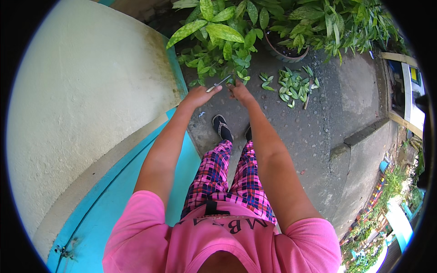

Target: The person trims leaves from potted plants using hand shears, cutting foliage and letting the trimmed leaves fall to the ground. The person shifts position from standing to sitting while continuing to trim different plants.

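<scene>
My left hand [201,95] is closed around the pale handle of a small bladed tool [222,81], whose thin metal end points up and right toward the foliage. Whether it is a knife or scissors I cannot tell. Just right of the blade, my right hand [240,92] grips a leafy stem [232,81] at the lower edge of a bushy plant with yellow-speckled leaves [218,32]. Its fingers are partly hidden behind the hand. To the right, a pile of cut leafy sprigs [294,85] lies on the ground, with a smaller sprig [266,81] beside it.
A round plant pot [288,58] stands beyond the sprigs under more foliage. On my left rises a pale wall [95,68] with turquoise trim. The pavement [290,136] is rough and pebbly. A low concrete ledge [365,133] runs along the right, with garden plants [392,187] past it.
</scene>
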`<state>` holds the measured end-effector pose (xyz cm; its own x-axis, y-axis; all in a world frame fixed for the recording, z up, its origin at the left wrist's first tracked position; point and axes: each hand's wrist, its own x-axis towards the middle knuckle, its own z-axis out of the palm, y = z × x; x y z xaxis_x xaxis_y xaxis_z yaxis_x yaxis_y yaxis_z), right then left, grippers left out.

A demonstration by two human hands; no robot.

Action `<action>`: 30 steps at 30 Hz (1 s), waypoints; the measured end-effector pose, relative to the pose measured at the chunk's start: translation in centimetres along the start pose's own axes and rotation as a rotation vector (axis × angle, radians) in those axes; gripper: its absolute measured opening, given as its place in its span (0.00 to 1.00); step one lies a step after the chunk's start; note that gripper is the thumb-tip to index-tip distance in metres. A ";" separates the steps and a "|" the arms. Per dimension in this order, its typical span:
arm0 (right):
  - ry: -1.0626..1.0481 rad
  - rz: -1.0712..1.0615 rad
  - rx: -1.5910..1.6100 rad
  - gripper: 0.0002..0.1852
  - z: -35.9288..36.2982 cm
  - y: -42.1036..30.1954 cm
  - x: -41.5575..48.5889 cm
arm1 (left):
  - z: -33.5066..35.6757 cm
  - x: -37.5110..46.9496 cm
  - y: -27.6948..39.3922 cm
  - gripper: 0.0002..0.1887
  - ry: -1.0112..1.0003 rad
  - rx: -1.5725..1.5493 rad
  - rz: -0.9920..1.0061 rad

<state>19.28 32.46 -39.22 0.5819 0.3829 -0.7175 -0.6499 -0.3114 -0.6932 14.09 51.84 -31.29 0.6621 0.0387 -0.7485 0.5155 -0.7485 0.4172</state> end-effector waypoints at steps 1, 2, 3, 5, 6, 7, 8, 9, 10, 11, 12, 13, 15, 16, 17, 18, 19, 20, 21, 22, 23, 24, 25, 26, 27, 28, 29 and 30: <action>0.003 -0.015 -0.067 0.13 0.1 0.0 0.1 | 0.0 0.5 0.6 0.50 -0.009 0.033 -0.027; 0.015 0.003 -0.146 0.14 0.2 0.0 0.1 | 0.0 0.8 1.0 0.50 -0.016 0.069 -0.051; -0.010 0.009 -0.016 0.15 0.3 -0.1 0.1 | 0.1 1.1 1.2 0.51 -0.008 0.055 -0.053; -0.014 0.093 0.209 0.16 0.4 -0.3 0.2 | 0.3 1.5 1.4 0.53 0.016 0.035 -0.057; -0.002 0.065 0.241 0.16 0.5 -0.3 0.1 | 0.4 1.6 1.4 0.53 0.051 0.051 -0.047; 0.042 0.042 0.258 0.17 0.7 -0.4 -0.1 | 0.6 1.6 1.3 0.54 0.086 0.068 -0.036; 0.092 0.040 0.265 0.17 0.7 -0.4 -0.2 | 0.7 1.7 1.3 0.54 0.122 0.084 -0.025; 0.119 0.005 0.257 0.16 0.8 -0.5 -0.4 | 0.7 1.7 1.2 0.54 0.098 0.095 -0.015; 0.149 -0.008 0.238 0.14 0.9 -0.6 -0.5 | 0.7 1.6 1.1 0.54 0.074 0.105 -0.007; 0.178 -0.022 0.218 0.13 0.9 -0.7 -0.6 | 0.7 1.6 1.1 0.54 0.051 0.115 0.002; 0.155 -0.022 0.210 0.12 0.9 -0.7 -0.7 | 0.7 1.6 1.1 0.54 0.054 0.127 0.003; 0.131 -0.022 0.201 0.12 0.9 -0.8 -0.8 | 0.6 1.6 1.1 0.53 0.056 0.140 0.002; 0.115 -0.022 0.196 0.11 0.8 -1.0 -0.9 | 0.5 1.6 1.2 0.53 0.062 0.144 0.001; 0.124 -0.022 0.199 0.11 0.8 -1.1 -1.0 | 0.4 1.8 1.4 0.52 0.064 0.135 0.001; 0.132 -0.020 0.200 0.10 0.8 -1.2 -1.0 | 0.3 1.9 1.6 0.52 0.068 0.126 0.004; 0.136 0.002 0.216 0.09 0.7 -1.3 -0.9 | 0.3 2.0 1.7 0.51 0.083 0.124 0.007; 0.139 0.024 0.231 0.09 0.7 -1.4 -0.8 | 0.4 2.1 1.9 0.49 0.101 0.124 0.014; 0.143 0.044 0.248 0.09 0.6 -1.5 -0.7 | 0.4 2.1 2.0 0.48 0.129 0.129 0.018; 0.155 0.034 0.249 0.09 0.6 -1.5 -0.7 | 0.6 2.0 2.1 0.47 0.135 0.120 0.014; 0.167 0.023 0.250 0.09 0.5 -1.5 -0.6 | 0.8 1.9 2.2 0.46 0.151 0.114 0.007; 0.179 0.012 0.252 0.09 0.5 -1.5 -0.5 | 0.9 1.8 2.3 0.45 0.166 0.113 0.003; 0.186 0.012 0.257 0.09 0.4 -1.5 -0.5 | 1.1 1.7 2.3 0.45 0.184 0.110 0.006; 0.194 0.012 0.263 0.09 0.3 -1.4 -0.4 | 1.2 1.5 2.3 0.44 0.201 0.110 0.012; 0.201 0.012 0.269 0.09 0.2 -1.3 -0.3 | 1.3 1.4 2.3 0.44 0.217 0.111 0.018; 0.187 0.013 0.250 0.10 0.0 -1.1 -0.3 | 1.3 1.4 2.2 0.44 0.200 0.126 0.006; 0.175 0.013 0.231 0.10 -0.2 -0.9 -0.2 | 1.4 1.3 2.2 0.44 0.182 0.142 -0.005; 0.182 0.025 0.202 0.11 -0.4 -0.6 -0.2 | 1.4 1.3 2.1 0.44 0.173 0.158 -0.013; 0.212 -0.018 0.187 0.11 -0.6 -0.3 -0.1 | 1.5 1.3 2.1 0.45 0.156 0.163 -0.007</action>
<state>19.75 32.02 -38.96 0.6709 0.1903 -0.7167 -0.7058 -0.1326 -0.6959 15.18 49.33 -32.13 0.7415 0.1372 -0.6568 0.4341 -0.8445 0.3137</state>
